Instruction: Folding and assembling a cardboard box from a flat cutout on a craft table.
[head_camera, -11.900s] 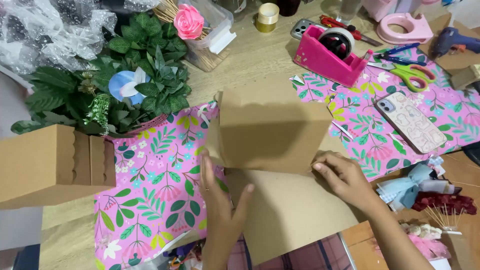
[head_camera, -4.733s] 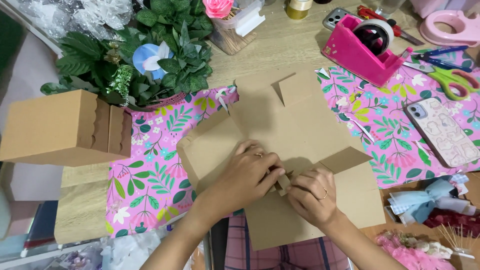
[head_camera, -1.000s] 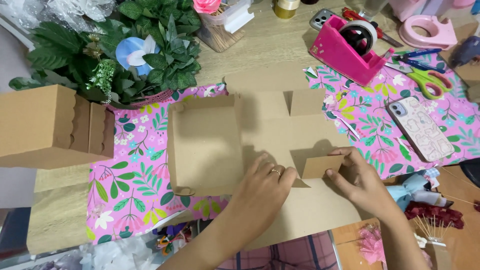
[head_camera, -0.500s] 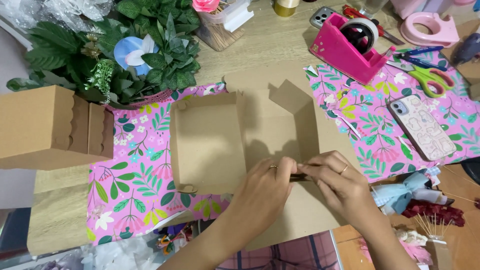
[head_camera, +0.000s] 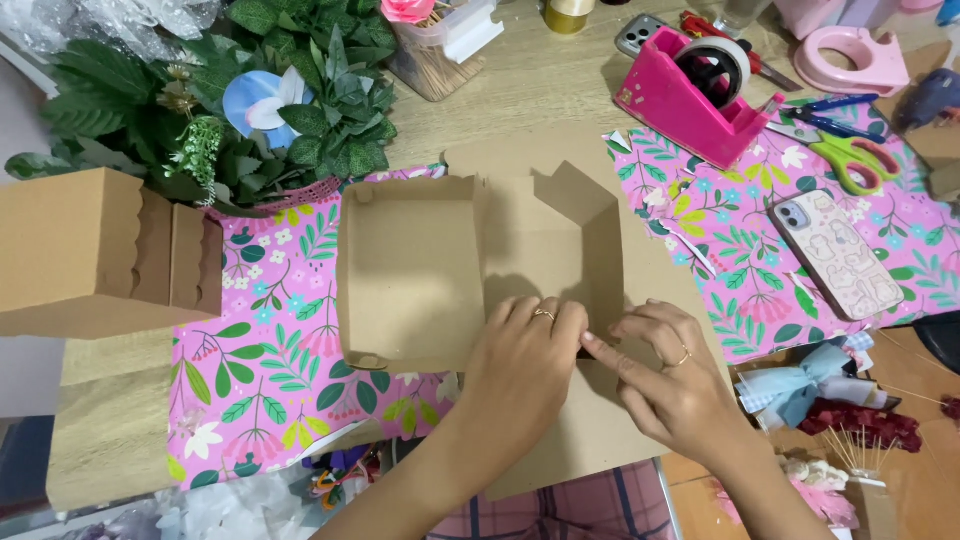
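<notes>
Both hands are working on a flat-cut brown cardboard box (head_camera: 500, 290) lying on the wooden table (head_camera: 540, 90), partly over a pink leaf-print wrapping paper (head_camera: 270, 370). The left hand (head_camera: 520, 370) is pressing palm-down on the near edge of the box's unfolded half, fingers curled over a fold line, apparently to keep the panel flat while the crease is being formed. The right hand (head_camera: 665, 385) is lying just beside it, index finger extended toward the left hand's fingertips, touching or nearly touching the same fold; whether anything is pinched between the two hands cannot be told, as the left hand is covering that spot. Neither hand is closing around a free object; both are bearing down on card. Away from the grip, to its left, the box's finished tray half is sitting with low walls raised; directly beyond the grip one side flap is standing upright. The box's long axis is running left to right across the view, open side up. Further beyond the grip to the right, a pink tape dispenser (head_camera: 690, 95), green-handled scissors (head_camera: 850, 155) and a phone (head_camera: 835, 255) are resting. Far left of the grip, a finished closed carton (head_camera: 100, 250) is sitting before artificial foliage (head_camera: 250, 90).
</notes>
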